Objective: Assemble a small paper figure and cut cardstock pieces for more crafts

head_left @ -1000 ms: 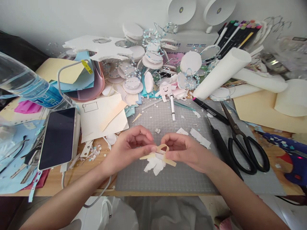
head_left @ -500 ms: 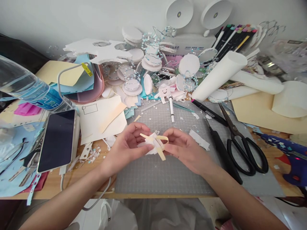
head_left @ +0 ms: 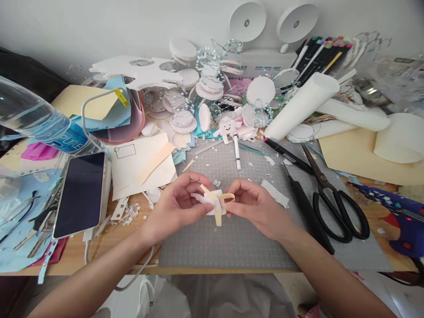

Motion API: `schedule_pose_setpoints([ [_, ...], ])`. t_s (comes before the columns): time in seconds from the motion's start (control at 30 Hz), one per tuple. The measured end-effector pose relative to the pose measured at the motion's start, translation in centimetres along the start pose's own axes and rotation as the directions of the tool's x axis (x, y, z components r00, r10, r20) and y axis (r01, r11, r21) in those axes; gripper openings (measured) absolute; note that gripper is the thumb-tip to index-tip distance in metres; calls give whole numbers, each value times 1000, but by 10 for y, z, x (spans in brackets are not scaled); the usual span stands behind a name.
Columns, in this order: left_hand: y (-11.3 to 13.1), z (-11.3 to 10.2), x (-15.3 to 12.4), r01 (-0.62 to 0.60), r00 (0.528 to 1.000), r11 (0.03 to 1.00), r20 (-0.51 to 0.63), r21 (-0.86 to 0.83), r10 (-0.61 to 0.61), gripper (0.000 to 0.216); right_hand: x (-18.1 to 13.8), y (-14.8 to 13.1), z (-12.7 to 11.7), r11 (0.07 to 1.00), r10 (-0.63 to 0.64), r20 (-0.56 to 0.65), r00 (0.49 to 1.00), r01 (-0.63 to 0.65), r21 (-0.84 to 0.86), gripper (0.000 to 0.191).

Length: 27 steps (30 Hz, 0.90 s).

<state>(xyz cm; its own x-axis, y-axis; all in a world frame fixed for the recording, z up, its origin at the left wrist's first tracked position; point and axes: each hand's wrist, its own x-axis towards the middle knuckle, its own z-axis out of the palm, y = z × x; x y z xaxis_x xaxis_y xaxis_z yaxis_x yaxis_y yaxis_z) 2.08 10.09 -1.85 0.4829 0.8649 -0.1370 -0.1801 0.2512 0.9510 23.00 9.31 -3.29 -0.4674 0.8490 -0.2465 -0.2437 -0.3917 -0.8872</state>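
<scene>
Just above the grey cutting mat [head_left: 228, 247], both hands hold a small white paper piece [head_left: 215, 196] with pale yellow paper strips [head_left: 218, 217] on it. My left hand [head_left: 183, 201] is closed, its thumb pressed on the white piece. My right hand [head_left: 253, 203] pinches a curled yellow strip [head_left: 228, 196] at the right side; part of its grip is hidden. One strip end hangs down toward me, another points up and left. Beyond the hands lie a white marker [head_left: 236, 152] and a small smiling paper figure [head_left: 227, 128].
Black-handled scissors [head_left: 334, 198], a black-handled pointed tool [head_left: 308, 212] and a blue glue gun [head_left: 397, 212] lie on the right. A phone [head_left: 79, 194], a water bottle [head_left: 53, 123] and a sheet with a drawn rectangle [head_left: 142, 163] are on the left. White foam discs [head_left: 208, 86] crowd the back.
The white paper piece has turned in my fingers, so the lower yellow strip end now points more straight down. The hands have barely shifted.
</scene>
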Motion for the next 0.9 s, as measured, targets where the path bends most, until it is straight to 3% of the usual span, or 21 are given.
schedule_pose_setpoints([
  [0.23,2,2,1,-67,997,997,-19,44,68,24,0,1,3,1000,11,-48,999,-11,-8,21],
  [0.37,2,3,2,-36,999,998,-30,48,38,25,1,-2,1,1000,-12,-54,998,11,-24,21],
  [0.43,1,3,2,-15,1000,1000,-26,24,15,26,2,-4,-3,996,-56,-84,995,50,-71,21],
  [0.5,0,2,2,1,999,1000,-33,-6,-1,27,4,-4,-8,963,-157,-151,976,118,-243,20],
  [0.57,-1,1,1,15,999,1000,-45,-24,-16,28,8,-1,-13,828,-325,-186,927,185,-529,16],
  [0.63,-2,0,1,15,999,999,-44,-41,-17,28,13,4,-16,638,-455,-143,879,209,-741,11],
  [0.77,-3,-2,0,26,998,997,-50,-77,-30,29,13,6,-13,457,-562,-68,824,241,-856,20],
  [0.83,-3,-2,0,32,997,995,-64,-91,-38,30,2,1,-10,293,-671,-3,741,262,-919,24],
  [0.9,-4,-2,-1,27,996,994,-80,-110,-36,30,-18,-4,-6,97,-777,86,624,253,-963,25],
])
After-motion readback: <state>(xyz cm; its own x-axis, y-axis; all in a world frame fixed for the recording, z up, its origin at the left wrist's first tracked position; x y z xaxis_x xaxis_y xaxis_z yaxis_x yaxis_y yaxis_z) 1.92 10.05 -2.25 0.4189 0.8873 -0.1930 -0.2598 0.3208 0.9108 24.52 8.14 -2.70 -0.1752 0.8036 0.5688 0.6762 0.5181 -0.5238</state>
